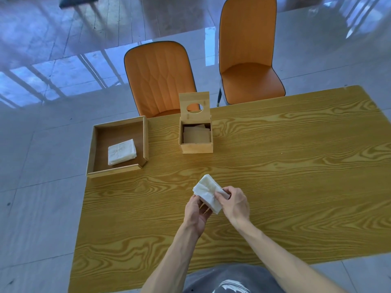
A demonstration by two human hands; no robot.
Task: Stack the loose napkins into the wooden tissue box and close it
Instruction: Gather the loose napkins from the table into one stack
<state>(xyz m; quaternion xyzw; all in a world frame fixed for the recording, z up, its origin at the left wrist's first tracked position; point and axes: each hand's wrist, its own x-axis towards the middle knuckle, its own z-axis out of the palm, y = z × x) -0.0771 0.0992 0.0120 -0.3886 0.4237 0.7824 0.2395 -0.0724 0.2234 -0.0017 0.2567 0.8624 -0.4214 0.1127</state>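
A small stack of white napkins (208,190) is held above the table's middle by both hands. My left hand (195,212) grips it from below on the left, and my right hand (234,203) pinches its right edge. The wooden tissue box (195,146) stands farther back with its lid (194,99) hinged upright, a round hole in the lid. Inside the box lie several napkins (196,134). Another folded stack of napkins (121,151) rests in the wooden tray (93,149) at the left.
The wood-grain table (275,176) reaches from the tray to the far right. Two orange chairs (160,79) (249,60) stand behind its far edge. The tray overhangs the table's left edge. A shiny tiled floor surrounds everything.
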